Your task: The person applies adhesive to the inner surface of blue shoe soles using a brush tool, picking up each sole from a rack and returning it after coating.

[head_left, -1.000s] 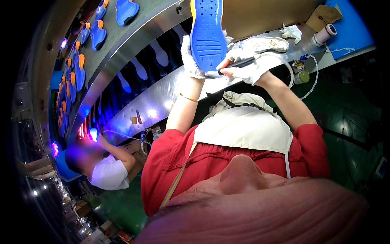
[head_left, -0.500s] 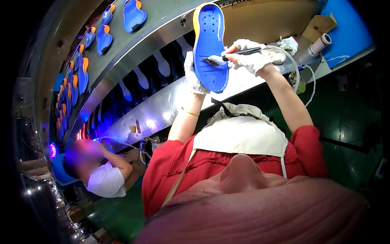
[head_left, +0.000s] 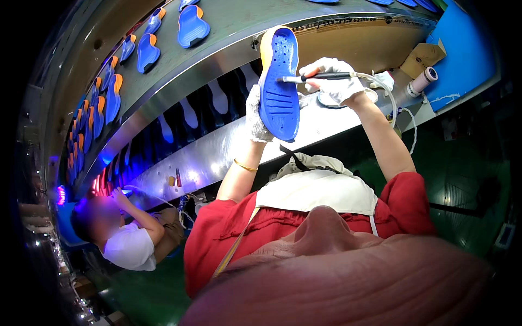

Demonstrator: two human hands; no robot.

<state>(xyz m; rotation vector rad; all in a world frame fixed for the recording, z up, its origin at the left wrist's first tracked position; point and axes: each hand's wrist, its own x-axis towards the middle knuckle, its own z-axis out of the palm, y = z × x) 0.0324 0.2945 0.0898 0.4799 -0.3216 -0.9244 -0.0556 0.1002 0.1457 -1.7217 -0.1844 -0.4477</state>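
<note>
A blue insole with an orange rim and small holes at its far end stands tilted up before me. My left hand, in a whitish work glove, grips it along its left edge. Between the fingers of my gloved right hand is a brush with a dark handle, its fingertips bare. The brush's flat tip rests on the insole's middle, above several grooves, where the surface looks wet and shiny. From the handle's end a clear tube curves down to the right.
Beyond, a dark conveyor belt carries several blue-orange insoles. Pale insoles lie on a lower shelf. At right are a pinkish cylinder, a cardboard piece and a white cloth. A co-worker sits at lower left.
The insole has come nearer to me. The brush has shifted from its lower half up to its middle. Insoles on the belt appear slightly displaced as the view shifts.
</note>
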